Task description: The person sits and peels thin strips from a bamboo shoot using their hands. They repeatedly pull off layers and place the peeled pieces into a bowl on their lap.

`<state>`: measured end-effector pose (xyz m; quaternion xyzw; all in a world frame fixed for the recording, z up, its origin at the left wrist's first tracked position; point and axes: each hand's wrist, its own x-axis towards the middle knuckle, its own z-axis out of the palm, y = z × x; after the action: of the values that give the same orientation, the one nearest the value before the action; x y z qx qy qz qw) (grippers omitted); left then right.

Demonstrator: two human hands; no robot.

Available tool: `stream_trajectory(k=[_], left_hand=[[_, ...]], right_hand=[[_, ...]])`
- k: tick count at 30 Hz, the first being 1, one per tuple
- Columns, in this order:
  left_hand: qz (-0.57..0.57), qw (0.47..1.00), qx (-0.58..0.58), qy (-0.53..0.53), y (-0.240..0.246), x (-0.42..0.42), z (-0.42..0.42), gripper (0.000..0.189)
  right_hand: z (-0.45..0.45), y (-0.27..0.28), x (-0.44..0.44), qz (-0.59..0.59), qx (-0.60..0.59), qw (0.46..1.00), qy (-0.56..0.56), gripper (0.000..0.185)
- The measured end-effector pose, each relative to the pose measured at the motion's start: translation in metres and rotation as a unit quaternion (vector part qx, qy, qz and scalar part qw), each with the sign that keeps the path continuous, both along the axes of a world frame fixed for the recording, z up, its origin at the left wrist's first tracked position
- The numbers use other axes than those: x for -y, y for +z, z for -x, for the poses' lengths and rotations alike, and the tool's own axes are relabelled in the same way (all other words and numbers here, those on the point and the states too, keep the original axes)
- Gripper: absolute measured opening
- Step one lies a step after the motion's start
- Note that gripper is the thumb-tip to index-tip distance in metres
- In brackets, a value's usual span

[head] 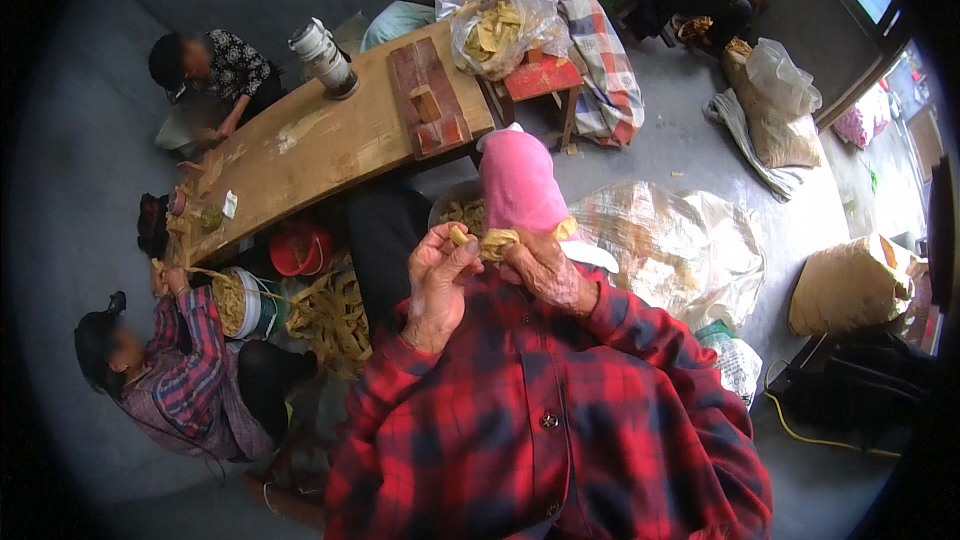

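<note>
My left hand [442, 277] is raised before my chest and pinches one end of a pale yellow strip between thumb and fingers. My right hand [547, 270] grips a folded, looped part of yellowish strip material [496, 244] close beside it. Whether the two pieces are joined cannot be told. Just beyond my hands, a pink cloth [521, 176] covers my raised knee, with white fabric at its edges. Another bit of yellow strip [565, 228] shows on the cloth behind my right hand. A basin of yellow pieces [459, 211] sits beyond my left hand, partly hidden by the pink cloth.
A long wooden table [322, 142] stands ahead to the left, bearing a glass jar [326, 64]. A red stool [544, 79] is by its far end. A large woven plastic sack [675, 247] lies at right. A red bucket [300, 249] and loose strips [334, 307] are at left. Several people sit around.
</note>
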<state>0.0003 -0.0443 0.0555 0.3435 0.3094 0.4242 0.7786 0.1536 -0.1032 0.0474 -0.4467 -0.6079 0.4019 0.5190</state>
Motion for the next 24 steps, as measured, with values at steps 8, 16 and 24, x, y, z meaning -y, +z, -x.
stream_trajectory(k=[8,16,24], left_hand=[[-0.072,0.995,-0.06,0.032,-0.017,0.008,-0.003,0.026],[-0.11,0.993,-0.052,-0.001,-0.007,0.006,-0.006,0.018],[-0.237,0.966,-0.091,-0.041,-0.007,0.003,-0.004,0.016]], right_hand=[[0.0,-0.01,0.005,-0.02,0.073,0.997,0.003,0.009],[-0.002,-0.017,-0.004,-0.157,0.185,0.97,-0.028,0.005],[0.002,-0.014,-0.005,-0.098,0.105,0.989,-0.021,0.007]])
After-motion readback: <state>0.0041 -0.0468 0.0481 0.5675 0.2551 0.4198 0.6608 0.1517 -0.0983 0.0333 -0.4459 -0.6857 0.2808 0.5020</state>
